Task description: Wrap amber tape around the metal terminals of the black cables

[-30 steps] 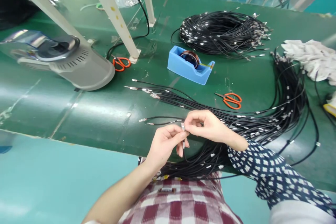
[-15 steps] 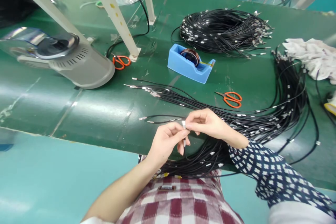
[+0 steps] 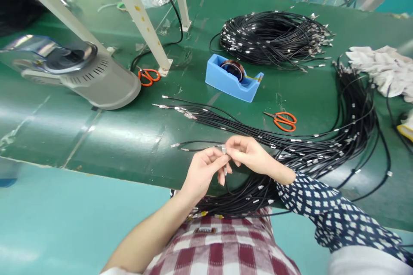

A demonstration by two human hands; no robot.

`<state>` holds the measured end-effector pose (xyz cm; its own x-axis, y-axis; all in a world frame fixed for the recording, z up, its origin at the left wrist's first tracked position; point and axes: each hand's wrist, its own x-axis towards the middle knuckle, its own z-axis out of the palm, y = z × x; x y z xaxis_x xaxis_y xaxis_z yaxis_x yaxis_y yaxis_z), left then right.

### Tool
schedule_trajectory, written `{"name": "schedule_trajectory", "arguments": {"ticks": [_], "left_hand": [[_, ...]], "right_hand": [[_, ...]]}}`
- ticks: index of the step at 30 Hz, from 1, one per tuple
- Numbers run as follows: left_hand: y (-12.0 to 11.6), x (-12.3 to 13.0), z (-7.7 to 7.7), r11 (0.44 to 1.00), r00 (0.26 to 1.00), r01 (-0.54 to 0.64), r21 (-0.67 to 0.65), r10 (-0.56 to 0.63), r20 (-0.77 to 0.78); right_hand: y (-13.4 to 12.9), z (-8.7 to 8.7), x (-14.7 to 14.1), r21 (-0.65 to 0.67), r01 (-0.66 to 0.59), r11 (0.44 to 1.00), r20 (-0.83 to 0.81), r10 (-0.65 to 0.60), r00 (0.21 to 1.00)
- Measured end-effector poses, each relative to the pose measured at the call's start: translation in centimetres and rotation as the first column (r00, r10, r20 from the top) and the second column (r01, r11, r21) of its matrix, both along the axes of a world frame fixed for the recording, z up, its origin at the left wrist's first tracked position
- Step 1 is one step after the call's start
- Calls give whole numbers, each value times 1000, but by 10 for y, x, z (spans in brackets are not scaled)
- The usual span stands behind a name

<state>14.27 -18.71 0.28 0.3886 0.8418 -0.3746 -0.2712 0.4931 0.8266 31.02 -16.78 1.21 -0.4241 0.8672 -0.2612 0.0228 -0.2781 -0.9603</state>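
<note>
Nearest the viewer, a red-and-white checked garment (image 3: pixel 219 251) faces the bench edge, where a lower bundle of black cables (image 3: pixel 240 206) lies against it. Just above, the left hand (image 3: pixel 204 168) pinches one cable end (image 3: pixel 226 171) upright, thumb and forefinger clamped on it. The right hand (image 3: pixel 251 153) (its forearm in a dark patterned sleeve (image 3: pixel 337 210)) meets it from the other side, thumb and forefinger together on the white tag (image 3: pixel 223 149) at the top of that end. Two loose cable ends (image 3: pixel 180 145) lie just beyond the left hand. Farther in, a long bundle of tagged cables (image 3: pixel 258 134) sweeps across the green bench (image 3: pixel 129 146) and bends away at right. Beyond it rest orange-handled scissors (image 3: pixel 285 121) and a blue tape dispenser (image 3: pixel 229 84) bearing a brown roll (image 3: pixel 232 70); a second pair of scissors (image 3: pixel 149 78) lies beside a grey device (image 3: pixel 108 81) at left. Farther still sits a large coil of black cables (image 3: pixel 274 41), with crumpled white material (image 3: pixel 382 68) to its right.
</note>
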Motion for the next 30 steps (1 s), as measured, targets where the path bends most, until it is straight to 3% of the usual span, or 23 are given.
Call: {"name": "schedule_trajectory", "arguments": {"ticks": [4, 7, 9, 17, 22, 30], "left_hand": [[-1, 1, 0, 1000, 1000, -12, -2, 12, 0], [-2, -1, 2, 999, 999, -35, -15, 35, 3], [-3, -2, 3, 999, 999, -39, -25, 39, 5], [-1, -5, 3, 997, 998, 6, -74, -1, 71], [-1, -2, 8, 996, 997, 36, -77, -30, 72], [-3, -1, 4, 996, 996, 66, -60, -63, 59]], "right_hand": [[-4, 3, -1, 142, -4, 990, 166, -19, 986], [-4, 5, 4, 338, 7, 941, 366, -139, 920], [-2, 6, 9, 373, 24, 927, 428, -195, 882], [-1, 13, 29, 382, 5, 924, 442, -188, 877], [-4, 18, 22, 457, -147, 877, 491, -111, 864], [-7, 24, 14, 532, -180, 828, 449, -96, 888]]}}
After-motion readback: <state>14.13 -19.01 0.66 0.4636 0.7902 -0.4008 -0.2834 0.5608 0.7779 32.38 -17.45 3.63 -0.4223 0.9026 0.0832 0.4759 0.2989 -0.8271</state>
